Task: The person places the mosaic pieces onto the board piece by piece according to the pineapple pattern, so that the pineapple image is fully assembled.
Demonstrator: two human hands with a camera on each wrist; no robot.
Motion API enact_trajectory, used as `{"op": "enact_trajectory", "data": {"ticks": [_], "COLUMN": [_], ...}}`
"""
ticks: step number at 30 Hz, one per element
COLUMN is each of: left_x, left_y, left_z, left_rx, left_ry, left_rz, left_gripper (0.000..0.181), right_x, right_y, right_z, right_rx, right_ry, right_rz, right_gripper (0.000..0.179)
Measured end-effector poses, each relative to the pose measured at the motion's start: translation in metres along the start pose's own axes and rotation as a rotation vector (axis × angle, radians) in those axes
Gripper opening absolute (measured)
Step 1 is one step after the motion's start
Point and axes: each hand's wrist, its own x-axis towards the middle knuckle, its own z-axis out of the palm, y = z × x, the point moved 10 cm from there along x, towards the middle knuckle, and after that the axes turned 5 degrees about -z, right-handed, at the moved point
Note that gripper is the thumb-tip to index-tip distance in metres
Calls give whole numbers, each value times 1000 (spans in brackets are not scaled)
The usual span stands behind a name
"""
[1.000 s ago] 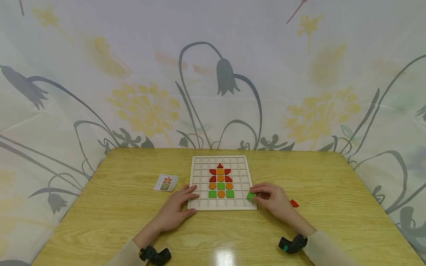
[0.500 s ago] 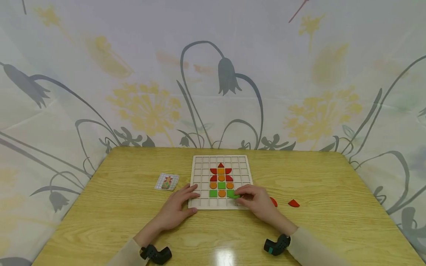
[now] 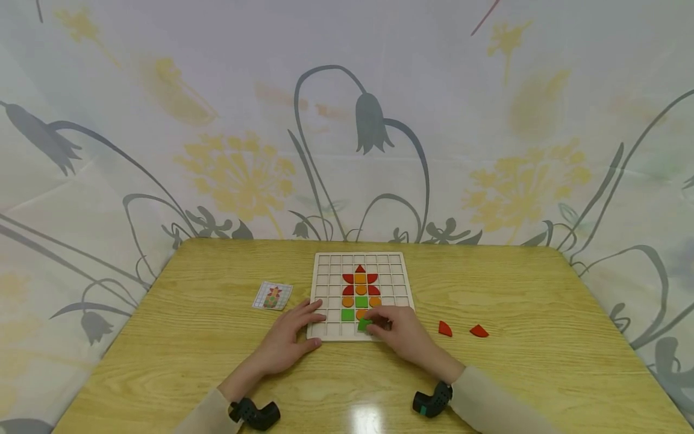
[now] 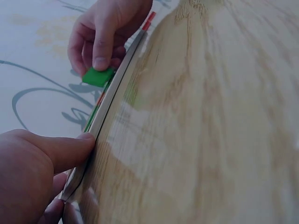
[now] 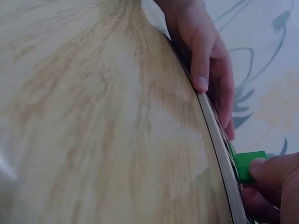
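Observation:
A white square grid board (image 3: 390,274) lies on the wooden table, with red, orange and green pieces set in its cells. My right hand (image 3: 403,333) pinches a green square tile (image 3: 364,325) between thumb and fingers, over the row nearest me, just below an orange disc. The left wrist view shows this green tile (image 4: 96,78) tilted close over the board's surface. At the board's left side rests my left hand (image 3: 284,339), its fingers spread onto the cells and its thumb against the edge. The right hand hides some cells at the lower right.
To the left of the board lies a small pattern card (image 3: 273,296) printed with a similar figure. Two red quarter-circle pieces, one nearer (image 3: 445,328) and one farther out (image 3: 479,331), lie on the table (image 3: 520,374) to the right. A patterned cloth (image 3: 244,78) hangs behind.
My right hand has carried the green tile leftward from the board's right edge to the bottom middle cells, uncovering the nearer red piece. The left hand stays in place.

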Motion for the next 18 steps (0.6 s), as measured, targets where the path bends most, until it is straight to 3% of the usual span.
{"op": "enact_trajectory", "data": {"ticks": [7, 18], "left_x": [0, 0], "left_y": [1, 2], "left_z": [0, 0], "left_rx": [6, 2], "left_ry": [-3, 1], "left_rz": [-4, 1], "left_gripper": [42, 42], "right_x": [-1, -1], "right_y": [-4, -4], "right_z": [2, 5], "right_rx": [-46, -101], "right_ry": [23, 4], "right_rz": [-38, -16], "right_gripper": [13, 17]}}
